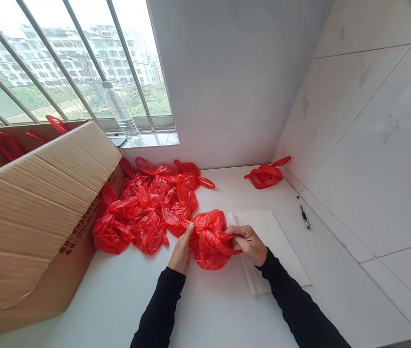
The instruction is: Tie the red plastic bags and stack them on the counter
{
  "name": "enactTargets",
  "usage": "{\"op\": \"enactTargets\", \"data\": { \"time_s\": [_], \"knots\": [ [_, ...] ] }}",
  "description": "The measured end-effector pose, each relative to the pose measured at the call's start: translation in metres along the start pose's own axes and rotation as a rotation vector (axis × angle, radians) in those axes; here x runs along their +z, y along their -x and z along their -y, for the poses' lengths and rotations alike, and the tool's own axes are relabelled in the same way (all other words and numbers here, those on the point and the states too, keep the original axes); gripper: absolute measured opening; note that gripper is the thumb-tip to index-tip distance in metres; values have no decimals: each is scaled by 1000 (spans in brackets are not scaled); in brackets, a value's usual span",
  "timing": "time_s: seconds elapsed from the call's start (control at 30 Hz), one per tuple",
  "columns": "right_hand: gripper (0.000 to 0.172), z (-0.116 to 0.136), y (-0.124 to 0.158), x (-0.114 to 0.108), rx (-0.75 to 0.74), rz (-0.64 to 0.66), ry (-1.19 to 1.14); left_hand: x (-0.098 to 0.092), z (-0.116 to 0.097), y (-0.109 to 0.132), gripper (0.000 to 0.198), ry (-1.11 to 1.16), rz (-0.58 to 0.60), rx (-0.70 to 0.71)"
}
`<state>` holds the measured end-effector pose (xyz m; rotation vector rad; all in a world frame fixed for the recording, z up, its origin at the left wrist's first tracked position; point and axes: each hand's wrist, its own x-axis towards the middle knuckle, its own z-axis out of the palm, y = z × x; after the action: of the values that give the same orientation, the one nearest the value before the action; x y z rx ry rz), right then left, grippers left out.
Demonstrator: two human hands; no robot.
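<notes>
Over six red bags [208, 239] — two hands [249, 243], one carton [42, 198], bottle [121, 110], notebook [279, 256], pen [305, 217]

Window [92, 72]: crossed by slanting metal bars [127, 58]
Outside: pale, many-storeyed buildings [60, 63] above greenery [156, 101]
Bottle [120, 108]: clear, capped, standing on the sill [162, 139]
Flat dark object [119, 141]: lying beside the bottle's base, too small to identify
Grey wall [234, 72]: plain, right of the window
Tiles [372, 145]: pale, faintly marked, lining the right side
Pen [304, 217]: mostly black, lying near the tiles
Small black piece [297, 197]: just beyond the pen's far end
</notes>
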<state>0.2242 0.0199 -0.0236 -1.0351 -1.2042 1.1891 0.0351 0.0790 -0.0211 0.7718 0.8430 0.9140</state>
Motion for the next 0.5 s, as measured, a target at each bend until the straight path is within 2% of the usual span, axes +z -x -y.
{"op": "enactTargets", "data": {
  "time_s": [0.1, 0.27, 0.37, 0.5],
  "knots": [
    [28, 0, 3, 2, -36, 109, 39, -9, 3, 6, 44, -66, -37, 0],
    [31, -1, 7, 5, -55, 260, 122, -27, -2, 24, 51, -212, -247, -40],
    [35, 1, 9, 9, -58, 294, 185, -32, -11, 34, 52, -272, -335, -11],
    [34, 8, 13, 10, -42, 391, 232, -31, -21, 42, 48, -469, -319, 39]
  ]
}}
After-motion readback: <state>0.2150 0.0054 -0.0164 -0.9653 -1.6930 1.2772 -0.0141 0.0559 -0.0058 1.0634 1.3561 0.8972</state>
